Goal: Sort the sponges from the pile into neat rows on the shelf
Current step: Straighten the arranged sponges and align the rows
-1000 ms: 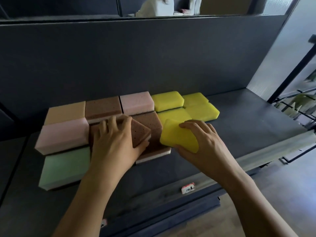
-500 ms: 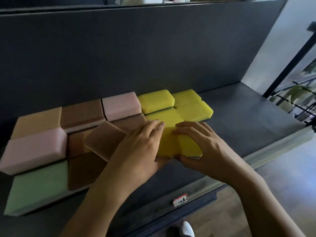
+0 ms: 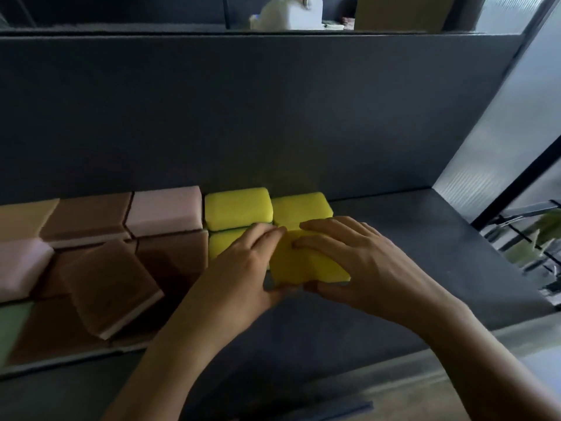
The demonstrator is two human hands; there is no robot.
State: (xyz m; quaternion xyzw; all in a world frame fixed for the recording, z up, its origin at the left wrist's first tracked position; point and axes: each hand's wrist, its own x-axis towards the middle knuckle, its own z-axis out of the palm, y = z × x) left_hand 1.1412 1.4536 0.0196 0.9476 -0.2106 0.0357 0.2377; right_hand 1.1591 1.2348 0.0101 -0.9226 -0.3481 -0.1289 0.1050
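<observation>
Up close: dark grey shelf (image 3: 425, 238), grey back wall (image 3: 273, 117).
Left hand (image 3: 243, 268) and right hand (image 3: 364, 262) both grip a bright yellow sponge (image 3: 303, 262).

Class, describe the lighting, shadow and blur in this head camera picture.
Head view: dim light on the dark shelf; the left hand casts shadow on the brown sponges; yellow sponges are brightest; right edge is blurred; wide-angle lens bends the shelf's lines.
</observation>
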